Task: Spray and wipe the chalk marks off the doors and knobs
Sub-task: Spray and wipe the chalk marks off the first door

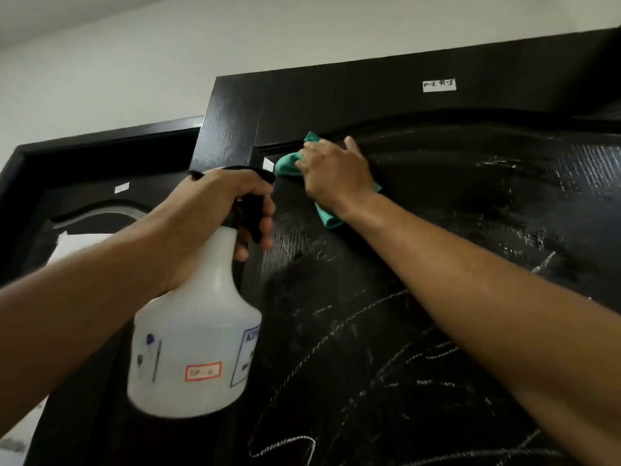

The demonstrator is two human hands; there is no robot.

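Head view, setting: white wall [100, 62] behind two black doors; far door [111, 213] at left, near door [437, 264] filling centre and right, small white label [439, 85] on its top rail.
Head view, door surface: upper panel streaked wet and mostly cleared; chalk marks [386, 348] remaining across lower panel; knobs out of frame.
Head view, right hand [336, 173]: flat, fingers spread, pressing green cloth [295, 163] against upper left corner of panel; open palm probably chosen to spread pressure while wiping.
Head view, left hand [215, 210]: clenched round neck and trigger of white spray bottle [195, 331], fingers curled over black trigger; bottle raised beside door edge, nozzle toward panel, likely kept ready for a further spray.
Head view, stage: wiping of upper panel under way; lower scribbles judged untreated.
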